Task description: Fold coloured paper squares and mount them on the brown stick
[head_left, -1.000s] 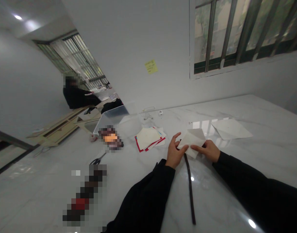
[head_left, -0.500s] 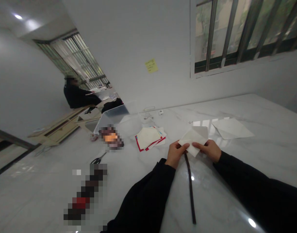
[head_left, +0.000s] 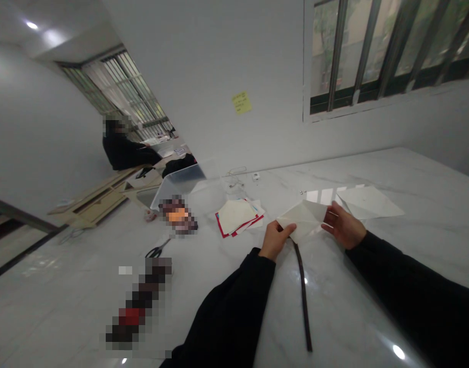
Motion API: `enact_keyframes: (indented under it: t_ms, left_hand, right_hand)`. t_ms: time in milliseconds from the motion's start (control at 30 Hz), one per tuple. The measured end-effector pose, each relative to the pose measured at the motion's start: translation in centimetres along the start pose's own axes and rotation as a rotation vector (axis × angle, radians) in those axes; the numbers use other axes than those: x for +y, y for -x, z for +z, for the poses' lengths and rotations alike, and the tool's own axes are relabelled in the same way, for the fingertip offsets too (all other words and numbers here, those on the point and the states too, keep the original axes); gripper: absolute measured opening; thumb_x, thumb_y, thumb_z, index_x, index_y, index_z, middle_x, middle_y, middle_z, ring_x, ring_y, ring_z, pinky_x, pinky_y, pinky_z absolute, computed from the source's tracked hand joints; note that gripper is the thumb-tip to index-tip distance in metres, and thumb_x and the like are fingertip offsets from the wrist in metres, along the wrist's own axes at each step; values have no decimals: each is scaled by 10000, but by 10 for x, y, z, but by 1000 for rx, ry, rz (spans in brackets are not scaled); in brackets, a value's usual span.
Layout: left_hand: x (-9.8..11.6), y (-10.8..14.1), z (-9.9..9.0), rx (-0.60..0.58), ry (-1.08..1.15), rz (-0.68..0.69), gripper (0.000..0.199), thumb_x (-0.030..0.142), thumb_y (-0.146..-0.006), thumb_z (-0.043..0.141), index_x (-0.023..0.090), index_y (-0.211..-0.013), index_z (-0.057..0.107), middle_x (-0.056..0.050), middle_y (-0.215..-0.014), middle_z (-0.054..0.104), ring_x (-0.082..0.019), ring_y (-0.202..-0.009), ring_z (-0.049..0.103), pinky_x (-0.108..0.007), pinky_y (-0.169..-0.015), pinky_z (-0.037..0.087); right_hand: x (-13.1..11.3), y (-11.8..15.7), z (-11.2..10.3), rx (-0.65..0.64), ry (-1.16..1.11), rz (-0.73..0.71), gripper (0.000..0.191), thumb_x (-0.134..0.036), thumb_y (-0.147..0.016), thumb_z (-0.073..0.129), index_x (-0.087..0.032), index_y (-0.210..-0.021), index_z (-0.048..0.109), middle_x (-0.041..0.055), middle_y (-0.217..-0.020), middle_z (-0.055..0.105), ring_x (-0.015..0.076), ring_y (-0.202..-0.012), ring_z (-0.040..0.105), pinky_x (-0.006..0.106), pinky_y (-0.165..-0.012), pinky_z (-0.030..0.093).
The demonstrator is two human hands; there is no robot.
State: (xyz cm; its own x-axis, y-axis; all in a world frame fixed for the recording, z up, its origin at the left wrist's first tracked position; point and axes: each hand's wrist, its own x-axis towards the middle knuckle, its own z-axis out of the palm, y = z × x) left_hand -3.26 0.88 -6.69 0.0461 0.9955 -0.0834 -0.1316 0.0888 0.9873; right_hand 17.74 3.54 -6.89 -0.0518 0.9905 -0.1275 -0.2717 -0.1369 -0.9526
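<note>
Between my hands is a folded cream paper [head_left: 304, 219] with creases across its face. My left hand [head_left: 276, 240] grips its left corner, the thumb lying on top. At the paper's right edge, my right hand [head_left: 344, 227] has its fingers apart, with the fingertips beside the edge. A dark narrow strip [head_left: 303, 296] runs from under the paper towards the front of the table. Another cream sheet [head_left: 374, 202] lies behind my right hand.
Left of my hands is a stack of cream, red and blue papers [head_left: 238, 217]. Scissors [head_left: 158, 249], blurred items and a clear plastic bin [head_left: 181, 179] are farther left. A person [head_left: 121, 148] sits in the background.
My right hand has let go of the paper's front part and moved right, its fingers spreading. My left hand still holds the paper, which has turned slightly.
</note>
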Motion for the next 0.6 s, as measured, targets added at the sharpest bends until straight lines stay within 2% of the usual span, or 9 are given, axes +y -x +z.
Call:
enact_keyframes:
  t_ms: [67, 167, 267, 400, 600]
  left_hand:
    - [-1, 0, -1, 0, -2, -8, 419, 355, -672, 784, 96, -989, 699, -139, -1016, 723, -221, -856, 674, -341, -780, 531]
    - [-3, -1, -1, 8, -10, -5, 414, 341, -681, 772, 101, -1008, 692, -133, -1017, 723, -220, -857, 672, -334, -768, 532]
    - [-3, -2, 0, -2, -38, 18, 409, 335, -685, 765, 98, -1011, 693, -133, -1013, 725, -225, -857, 672, -336, -768, 529]
    - [2, 0, 1, -42, -74, 55, 416, 340, -687, 771, 94, -1016, 700, -138, -1020, 729, -237, -878, 678, -344, -800, 522]
    - [13, 5, 4, -85, -77, 50, 461, 360, -684, 787, 114, -1063, 695, -129, -1060, 726, -253, -918, 683, -367, -836, 522]
  right_hand:
    - [0, -1, -2, -41, -54, 93, 320, -530, -784, 641, -235, -898, 682, 76, -952, 724, 201, -792, 670, 277, -596, 537]
    - [3, 4, 2, -137, -64, 130, 272, -434, -731, 729, -245, -925, 720, 51, -964, 718, 190, -829, 657, 261, -642, 541]
    - [6, 9, 7, -231, 35, 88, 308, -447, -706, 756, -230, -923, 730, 41, -960, 718, 196, -855, 654, 274, -698, 544]
    - [8, 9, 8, -333, 261, -1, 335, -512, -715, 730, -205, -847, 719, 41, -864, 729, 217, -788, 669, 321, -712, 540]
    - [8, 5, 6, -343, 335, -78, 372, -542, -745, 687, -189, -859, 713, 52, -887, 734, 216, -764, 667, 323, -686, 529]
